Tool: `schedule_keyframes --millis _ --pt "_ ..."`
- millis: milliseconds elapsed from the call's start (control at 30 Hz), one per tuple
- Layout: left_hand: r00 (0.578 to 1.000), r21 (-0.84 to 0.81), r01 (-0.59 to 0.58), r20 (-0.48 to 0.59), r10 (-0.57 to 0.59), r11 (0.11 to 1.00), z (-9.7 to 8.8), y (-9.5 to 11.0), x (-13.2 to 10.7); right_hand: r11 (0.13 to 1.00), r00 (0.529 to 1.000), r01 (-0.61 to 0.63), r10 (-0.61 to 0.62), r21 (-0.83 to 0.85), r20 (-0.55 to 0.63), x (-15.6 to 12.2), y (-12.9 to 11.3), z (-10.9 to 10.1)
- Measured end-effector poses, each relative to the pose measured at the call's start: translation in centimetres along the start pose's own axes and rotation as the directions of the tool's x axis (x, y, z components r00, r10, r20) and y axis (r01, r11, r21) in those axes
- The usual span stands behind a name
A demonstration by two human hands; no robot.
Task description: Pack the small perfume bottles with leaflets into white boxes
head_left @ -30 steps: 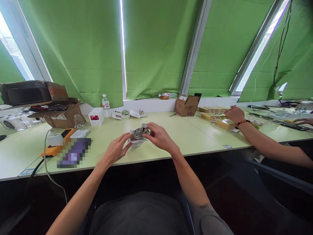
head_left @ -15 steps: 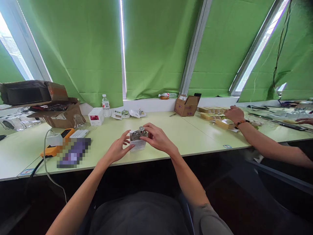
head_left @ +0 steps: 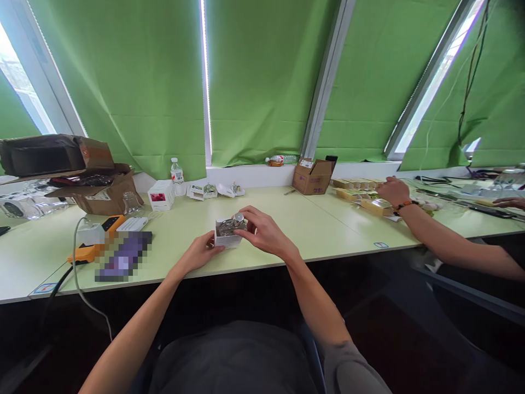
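Observation:
In the middle of the table's near side, a small white box (head_left: pixel 227 241) stands in front of me. My left hand (head_left: pixel 200 250) closes on its left side, thumb across the front and fingers partly hidden behind it. A clear glass bottle (head_left: pixel 227 226) with a round silver cap (head_left: pixel 238 218) lies tilted at the box's open top. My right hand (head_left: pixel 260 230) grips this bottle near the cap between thumb and fingers. How deep the bottle sits in the box I cannot tell.
Left are an orange device (head_left: pixel 88 252), a pixelated purple item (head_left: pixel 124 258) and a brown carton (head_left: pixel 102 198). Behind stand a picture-printed box (head_left: pixel 161 196), a water bottle (head_left: pixel 176 175) and another carton (head_left: pixel 314 178). A co-worker's hand (head_left: pixel 392 189) is over yellow boxes (head_left: pixel 376 208) at right.
My left hand's fingers have closed from spread onto the side of the white box. The box and glass bottle have shifted and tilted slightly, with the cap now leaning to the right.

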State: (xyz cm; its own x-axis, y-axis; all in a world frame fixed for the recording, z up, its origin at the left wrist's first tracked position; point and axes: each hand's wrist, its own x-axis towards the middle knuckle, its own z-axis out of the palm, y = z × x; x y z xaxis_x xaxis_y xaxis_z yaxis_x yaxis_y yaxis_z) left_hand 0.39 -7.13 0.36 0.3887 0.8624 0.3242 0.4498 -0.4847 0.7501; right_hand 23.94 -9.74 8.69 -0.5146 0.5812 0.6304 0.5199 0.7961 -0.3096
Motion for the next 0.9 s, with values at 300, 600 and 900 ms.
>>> schedule_keyframes --millis 300,600,900 --pt "0.997 -0.302 0.075 0.017 -0.073 0.95 0.5 1.1 -0.1 0.999 1.0 0.021 -0.021 0.033 0.002 -0.1 -0.8 -0.3" --pt "0.984 -0.442 0.157 -0.009 -0.18 0.883 1.1 0.5 -0.1 0.998 0.998 0.061 -0.061 0.029 0.015 -0.1 -0.7 0.3" --pt "0.99 -0.441 0.125 -0.008 -0.143 0.889 1.2 0.0 0.1 0.999 0.999 0.031 -0.03 -0.033 0.023 -0.1 -0.7 0.6"
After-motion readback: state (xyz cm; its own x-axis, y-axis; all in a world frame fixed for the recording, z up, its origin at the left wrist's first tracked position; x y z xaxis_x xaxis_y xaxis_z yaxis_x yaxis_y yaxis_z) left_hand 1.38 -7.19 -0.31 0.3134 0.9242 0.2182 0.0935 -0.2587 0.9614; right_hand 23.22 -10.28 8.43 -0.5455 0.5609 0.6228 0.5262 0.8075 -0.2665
